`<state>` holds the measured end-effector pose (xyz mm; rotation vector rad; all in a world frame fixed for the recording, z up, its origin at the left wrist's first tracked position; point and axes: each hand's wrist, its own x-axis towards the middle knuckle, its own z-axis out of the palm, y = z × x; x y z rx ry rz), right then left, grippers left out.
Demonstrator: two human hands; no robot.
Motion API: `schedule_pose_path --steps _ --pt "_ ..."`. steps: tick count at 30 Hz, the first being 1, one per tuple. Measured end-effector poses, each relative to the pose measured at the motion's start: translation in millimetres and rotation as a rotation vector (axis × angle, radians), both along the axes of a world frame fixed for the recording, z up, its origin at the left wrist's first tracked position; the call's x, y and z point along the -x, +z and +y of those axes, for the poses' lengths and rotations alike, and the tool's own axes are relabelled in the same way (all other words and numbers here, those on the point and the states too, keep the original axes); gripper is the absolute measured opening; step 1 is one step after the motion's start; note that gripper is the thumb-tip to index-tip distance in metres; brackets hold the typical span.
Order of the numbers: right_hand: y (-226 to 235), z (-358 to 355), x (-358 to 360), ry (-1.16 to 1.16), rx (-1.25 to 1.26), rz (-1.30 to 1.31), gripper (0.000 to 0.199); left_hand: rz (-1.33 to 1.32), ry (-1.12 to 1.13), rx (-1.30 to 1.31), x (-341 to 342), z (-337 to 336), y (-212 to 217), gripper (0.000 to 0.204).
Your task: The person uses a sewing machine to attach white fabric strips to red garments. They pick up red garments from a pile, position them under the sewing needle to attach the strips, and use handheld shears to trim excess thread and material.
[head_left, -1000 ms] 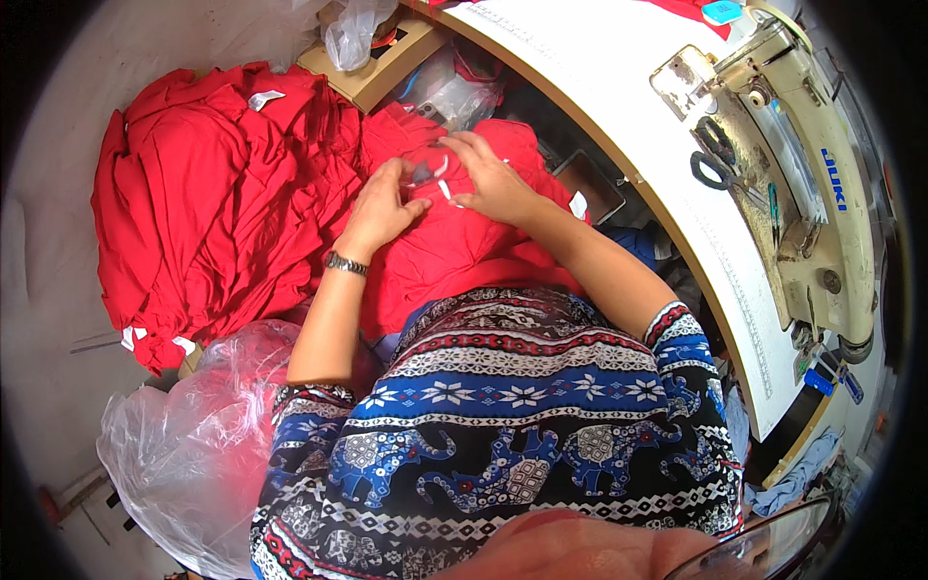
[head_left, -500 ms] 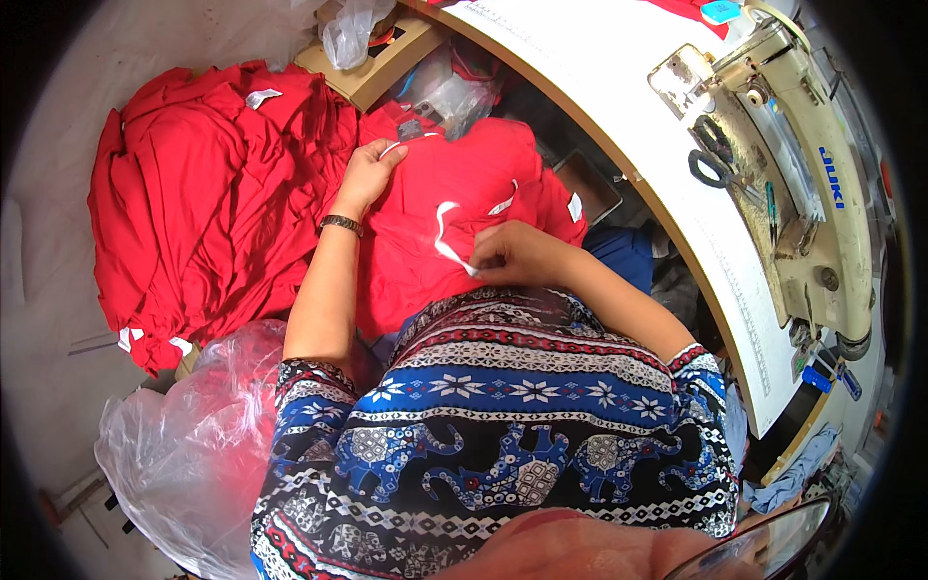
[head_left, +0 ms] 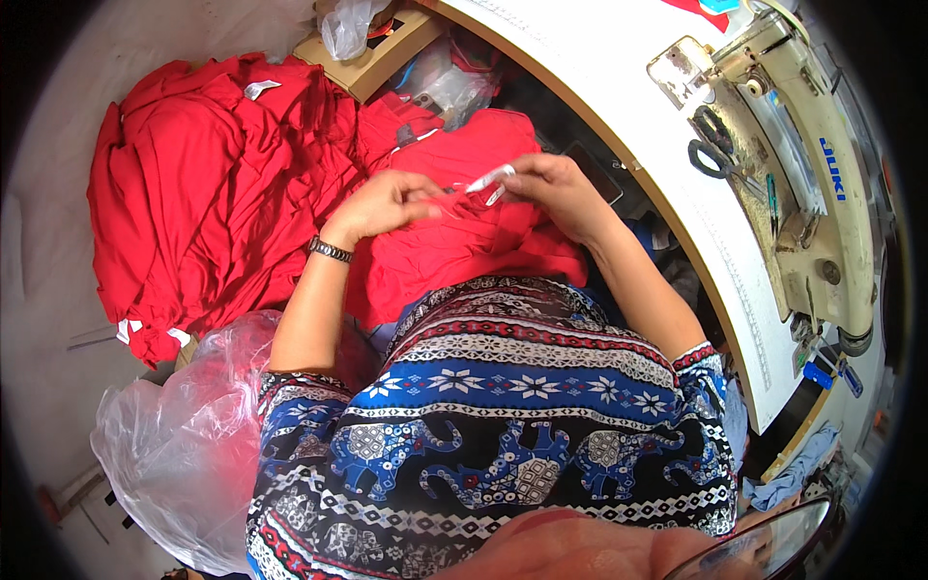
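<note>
A red garment (head_left: 425, 256) with a grey patch near its top lies across my lap, the fabric bunched between my hands. My right hand (head_left: 556, 188) pinches a narrow white strip (head_left: 490, 179) between thumb and fingers, just above the cloth. Below the strip, a small white label (head_left: 496, 196) shows partly. Left of it, my left hand (head_left: 387, 206) hovers at the fabric, wearing a dark wristband. Its thumb and forefinger are curved and apart, with red cloth showing in the gap.
A large heap of red garments (head_left: 222, 193) rises at left, above a clear plastic bag (head_left: 184, 454). At right, a white table (head_left: 619, 87) with a curved-looking edge carries a sewing machine (head_left: 822, 213) and black-handled scissors (head_left: 710, 158). A cardboard box (head_left: 362, 68) stands at the far side.
My right hand has moved up and away, lifting the white strip off the cloth. My left hand has let go of the garment's white-edged part and come down toward the right hand.
</note>
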<state>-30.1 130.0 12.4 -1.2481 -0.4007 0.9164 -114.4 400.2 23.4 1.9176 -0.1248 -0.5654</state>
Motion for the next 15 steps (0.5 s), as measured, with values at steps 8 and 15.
schedule_pose_path --steps 8,15 --pt "-27.2 38.7 -12.5 0.267 0.274 -0.668 0.05 -0.079 0.347 0.162 7.8 21.5 18.6 0.008" --pt "13.2 14.7 -23.3 0.376 0.762 -1.257 0.047 -0.296 0.433 0.122 10.7 50.6 41.8 0.006"
